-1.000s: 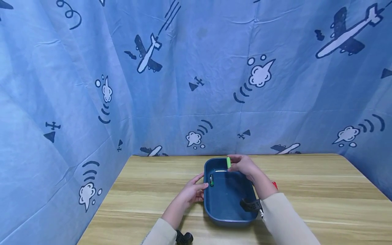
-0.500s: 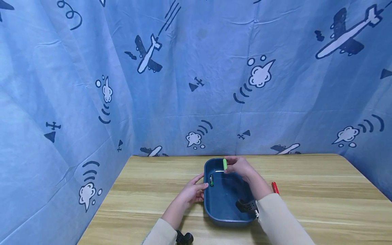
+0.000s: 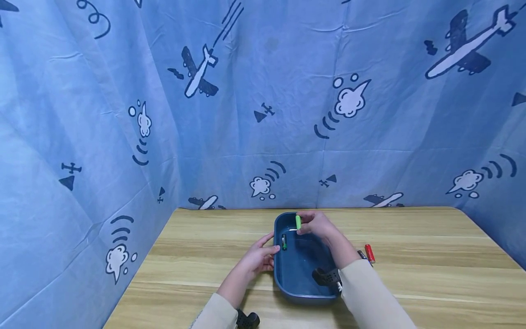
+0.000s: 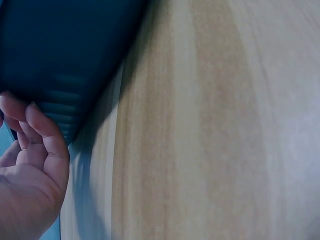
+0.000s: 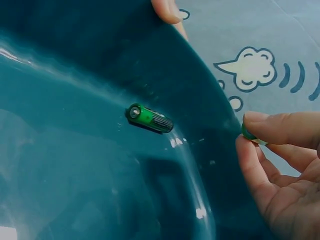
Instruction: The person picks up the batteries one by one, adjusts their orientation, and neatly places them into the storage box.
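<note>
A dark blue rectangular tub (image 3: 302,256) stands on the wooden table. My left hand (image 3: 255,259) holds its left wall, with the thumb over the rim and the other fingers (image 4: 47,130) against the outside. Over the far end of the tub, my right hand (image 3: 319,225) pinches a light green battery (image 3: 298,222) between thumb and fingers. Only a small green end of that battery (image 5: 248,134) shows in the right wrist view. Inside the tub, a green and black battery (image 5: 150,119) lies on the floor close to the left wall.
To the right of the tub, a red battery (image 3: 370,253) lies on the table (image 3: 435,265). A dark battery (image 3: 361,255) beside it is partly hidden by my right sleeve (image 3: 371,292). A blue curtain (image 3: 230,137) hangs behind the table and along its left.
My right hand has moved left over the tub's far end, carrying the light green battery. The red and dark batteries have come out from behind my right arm. My left hand stays put.
</note>
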A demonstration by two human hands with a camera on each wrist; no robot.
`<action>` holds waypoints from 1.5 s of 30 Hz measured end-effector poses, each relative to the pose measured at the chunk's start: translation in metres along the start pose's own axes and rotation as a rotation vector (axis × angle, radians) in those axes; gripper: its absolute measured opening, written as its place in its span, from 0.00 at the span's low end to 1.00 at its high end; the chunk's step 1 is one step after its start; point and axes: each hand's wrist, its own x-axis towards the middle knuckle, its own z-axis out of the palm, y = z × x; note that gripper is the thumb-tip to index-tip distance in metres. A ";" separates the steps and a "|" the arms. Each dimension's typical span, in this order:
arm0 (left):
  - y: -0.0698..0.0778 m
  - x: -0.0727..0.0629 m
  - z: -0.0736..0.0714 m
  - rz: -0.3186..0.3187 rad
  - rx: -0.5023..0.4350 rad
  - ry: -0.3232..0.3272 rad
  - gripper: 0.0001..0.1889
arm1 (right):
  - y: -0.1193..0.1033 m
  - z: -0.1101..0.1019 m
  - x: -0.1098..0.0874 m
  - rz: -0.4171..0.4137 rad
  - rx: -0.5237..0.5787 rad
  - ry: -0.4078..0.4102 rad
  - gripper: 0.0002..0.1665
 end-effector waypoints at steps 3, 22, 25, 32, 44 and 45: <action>0.000 0.000 0.000 0.004 0.005 -0.006 0.32 | -0.001 0.002 -0.002 0.011 0.002 -0.025 0.32; 0.001 -0.003 0.000 -0.003 0.019 -0.009 0.31 | 0.012 0.014 0.008 0.051 0.037 -0.039 0.31; 0.002 -0.003 0.000 -0.004 0.021 -0.008 0.32 | 0.012 0.016 0.010 0.051 0.029 -0.049 0.31; 0.001 -0.003 0.000 0.003 -0.004 -0.023 0.31 | 0.015 0.023 0.010 0.080 0.006 -0.038 0.29; 0.001 -0.002 0.000 0.002 -0.001 -0.027 0.32 | 0.017 0.024 0.009 0.131 -0.096 -0.058 0.30; 0.001 -0.002 -0.001 0.001 0.000 -0.026 0.32 | 0.018 0.024 0.009 0.133 -0.110 -0.067 0.30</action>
